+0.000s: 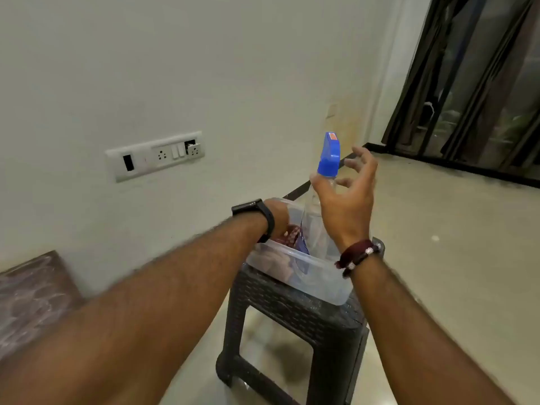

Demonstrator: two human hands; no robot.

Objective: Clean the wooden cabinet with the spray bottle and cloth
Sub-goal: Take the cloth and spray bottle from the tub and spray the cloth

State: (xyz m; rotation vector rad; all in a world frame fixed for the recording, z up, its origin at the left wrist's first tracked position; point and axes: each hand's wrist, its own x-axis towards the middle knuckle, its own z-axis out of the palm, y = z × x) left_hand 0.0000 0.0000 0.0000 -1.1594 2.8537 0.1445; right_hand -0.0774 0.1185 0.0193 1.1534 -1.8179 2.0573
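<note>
**Both hands at the tub on the stool**

The right hand (pixel 347 194) is raised with its fingers (pixel 361 154) spread and curled, open around the neck of the spray bottle (pixel 317 217). The thumb lies against the clear neck just under the blue trigger head (pixel 329 154), while the other fingers stand apart from the bottle on its far side, so the hand is not closed on it. A dark red beaded band (pixel 358 255) circles that wrist.

The left hand (pixel 279 217) reaches down into the clear plastic tub (pixel 315 287), just left of the bottle. Its fingers are hidden behind the wrist and the tub rim, so I cannot tell whether they are closed on anything. A black watch (pixel 257 214) sits on that wrist. Right at the left hand, inside the tub, lies a reddish patterned cloth (pixel 292 233).

The bottle stands upright in the tub, between the two hands. The tub rests on a dark woven-look plastic stool (pixel 295 323) beneath both wrists. Left of the left forearm, a brown wooden surface (pixel 32 299) shows near the wall, with a switch panel (pixel 155 154) above it.
</note>
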